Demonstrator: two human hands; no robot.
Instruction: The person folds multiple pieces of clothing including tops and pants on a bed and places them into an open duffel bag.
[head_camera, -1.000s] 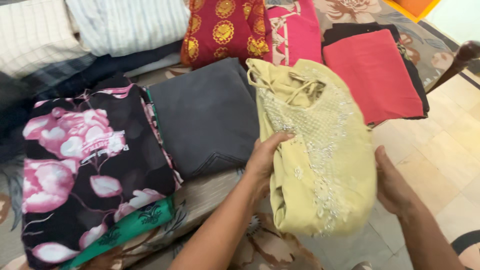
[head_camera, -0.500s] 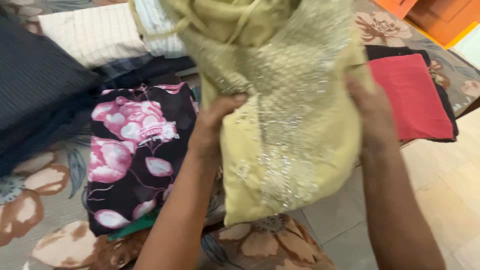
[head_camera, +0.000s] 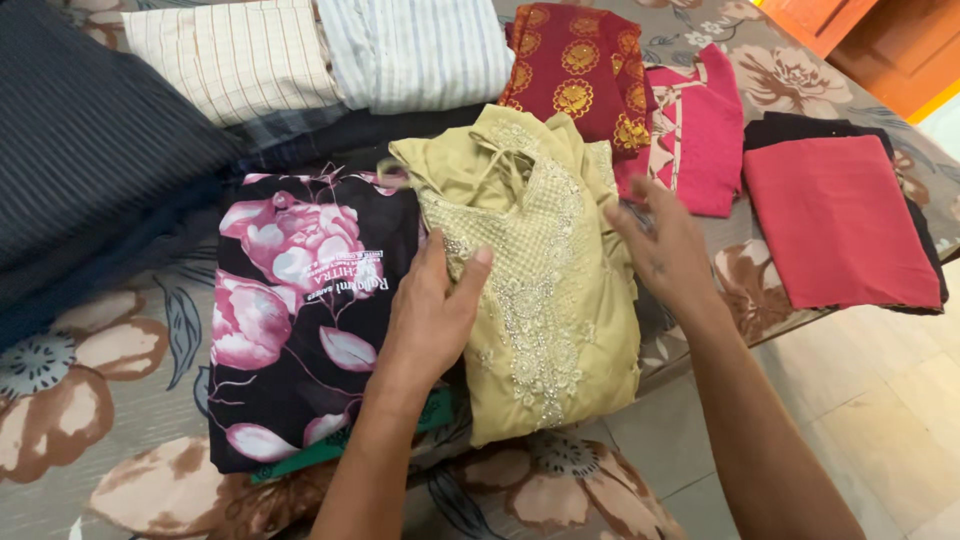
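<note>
A folded pale yellow embroidered garment (head_camera: 540, 280) lies on the bed, on top of where a grey folded cloth sat. My left hand (head_camera: 432, 310) rests on the garment's left edge, thumb over the beaded front. My right hand (head_camera: 665, 245) hovers open just off its right edge, fingers spread, holding nothing. A black folded cloth with pink flowers (head_camera: 300, 310) lies directly to the left, over a green cloth (head_camera: 330, 452).
The floral bedsheet (head_camera: 90, 390) carries more folded stacks: red cloth over black (head_camera: 840, 220), pink garment (head_camera: 705, 135), maroon with gold motifs (head_camera: 575, 70), striped and checked shirts (head_camera: 420, 50), dark striped fabric (head_camera: 90, 150). Tiled floor (head_camera: 870, 400) lies at right.
The yellow garment was held up in both hands in front of the camera; now it lies flat on the bed's stack, and my right hand has let go of it.
</note>
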